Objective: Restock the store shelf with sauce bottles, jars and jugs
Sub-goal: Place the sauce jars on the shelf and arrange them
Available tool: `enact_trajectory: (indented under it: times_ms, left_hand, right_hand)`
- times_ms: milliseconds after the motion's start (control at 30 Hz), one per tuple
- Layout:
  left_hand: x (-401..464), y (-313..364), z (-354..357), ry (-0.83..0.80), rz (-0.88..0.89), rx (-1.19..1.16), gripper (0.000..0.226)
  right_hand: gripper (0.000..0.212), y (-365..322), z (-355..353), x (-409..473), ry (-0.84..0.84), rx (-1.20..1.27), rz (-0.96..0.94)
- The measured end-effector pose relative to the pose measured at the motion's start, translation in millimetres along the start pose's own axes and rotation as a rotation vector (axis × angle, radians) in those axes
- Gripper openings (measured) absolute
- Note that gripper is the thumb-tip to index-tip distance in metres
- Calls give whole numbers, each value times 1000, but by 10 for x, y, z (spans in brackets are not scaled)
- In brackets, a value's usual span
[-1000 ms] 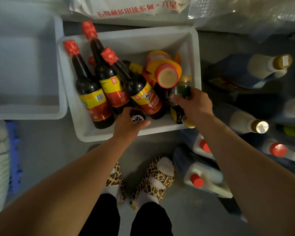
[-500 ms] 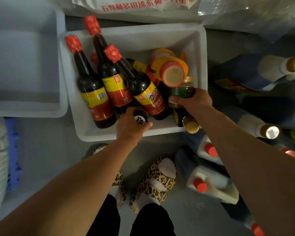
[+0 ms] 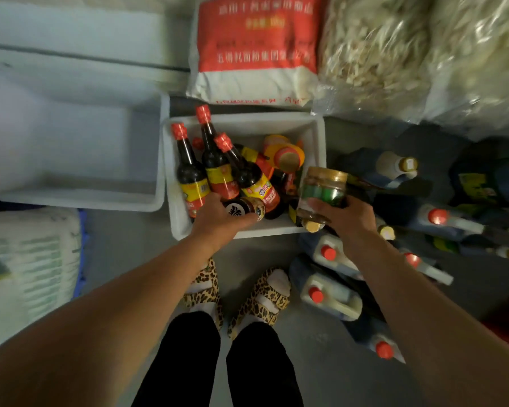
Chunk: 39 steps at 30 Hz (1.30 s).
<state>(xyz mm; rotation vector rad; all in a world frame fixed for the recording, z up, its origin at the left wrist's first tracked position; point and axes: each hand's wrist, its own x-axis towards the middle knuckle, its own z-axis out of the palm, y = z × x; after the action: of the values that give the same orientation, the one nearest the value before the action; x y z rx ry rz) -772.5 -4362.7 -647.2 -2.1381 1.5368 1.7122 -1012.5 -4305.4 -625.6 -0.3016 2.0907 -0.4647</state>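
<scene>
Empty tub [image 3: 80, 160] at nine o'clock, left hand [image 3: 218, 218] clasping a dark jar [image 3: 246, 207] inside the crate [image 3: 319, 136], red-capped bottles [image 3: 215, 168] crowding behind, right hand [image 3: 347, 215] gripping a green-label jar [image 3: 322, 190] over the rim, jugs [image 3: 329, 295] littering the floor at four o'clock.

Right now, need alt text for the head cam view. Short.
Looking down, a person's right hand holds a green-labelled jar above a white bin of red-capped sauce bottles, while the left hand grips a small dark jar in the bin. Sauce jugs lie on the floor to the right.
</scene>
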Motion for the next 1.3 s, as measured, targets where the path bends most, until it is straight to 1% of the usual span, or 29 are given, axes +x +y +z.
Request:
enact_trajectory:
  times_ms: [67, 100, 133, 167, 200, 233, 267, 333, 367, 400, 500, 567, 667, 733, 800, 833, 900, 933, 1033, 1100, 1133, 1200, 1300]
  left_hand:
    - [-269, 336, -220, -16, 23, -1, 66]
    - [-409, 516, -346, -19, 35, -2, 65]
    - [-556, 699, -482, -25, 46, -5, 63]
    - [-717, 879, -623, -38, 50, -23, 61]
    - [-865, 1043, -762, -60, 59, -62, 61]
    - [-1024, 1213, -907, -84, 70, -117, 61]
    - [-1204, 1384, -1051, -102, 84, -180, 60]
    - [-1602, 1727, -1357, -123, 118, -288, 55]
    - [-1803, 1892, -1515, -121, 136, -317, 53]
    - [-1999, 2047, -1677, -119, 152, -351, 52]
    - [-2539, 2518, -2203, -127, 246, -451, 49]
    - [-2816, 2843, -2556, -110, 340, -451, 49]
    - [-3213, 3399, -3044, -44, 482, -431, 56]
    - [-3478, 3776, -3318, -13, 575, -450, 49]
    - [-3721, 4115, -3548, 39, 654, -470, 50]
    - [-3817, 4261, -3653, 66, 700, -474, 55]
    - [-3971, 4526, -3823, 131, 786, -462, 60]
    - [-4036, 4652, -3892, 168, 812, -457, 57]
    - [-4135, 4995, -4064, 272, 827, -540, 32]
    - [-4156, 5189, -4154, 298, 818, -628, 35]
    - [-4177, 5275, -4198, 309, 819, -662, 36]
    - [-4210, 5432, -4280, 344, 830, -708, 30]
    - [-4221, 5619, -4397, 432, 852, -760, 24]
  right_hand:
    - [48, -227, -191, -400, -26, 84, -6]
    - [50, -355, -286, -621, -46, 131, 5]
    - [57, -494, -381, -847, -70, 188, 13]
    - [69, -624, -479, -1069, -86, 251, 20]
    - [82, -751, -583, -1281, -99, 308, 21]
    - [88, -887, -690, -1491, -111, 357, 18]
    - [85, -1027, -798, -1711, -119, 402, 8]
    - [58, -1368, -1040, -2208, -127, 486, -44]
    - [49, -1524, -1162, -2441, -136, 526, -67]
    - [46, -1675, -1285, -2666, -154, 565, -92]
    - [55, -2108, -1655, -3261, -214, 638, -208]
    - [52, -2426, -1879, -3619, -237, 673, -293]
    - [50, -2908, -2165, -4087, -247, 707, -444]
    - [55, -3190, -2341, -4339, -252, 737, -537]
    - [62, -3464, -2512, -4544, -266, 765, -625]
    - [61, -3597, -2595, -4623, -270, 775, -668]
    - [47, -3867, -2756, -4745, -270, 795, -745]
    - [45, -4004, -2835, -4778, -272, 809, -786]
    - [47, -4420, -3054, -4831, -263, 826, -887]
    - [51, -4683, -3165, -4833, -241, 819, -935]
    - [49, -4821, -3215, -4807, -224, 808, -956]
    - [44, -5101, -3274, -4743, -164, 758, -993]
    - [50, -5451, -3264, -4615, -29, 655, -996]
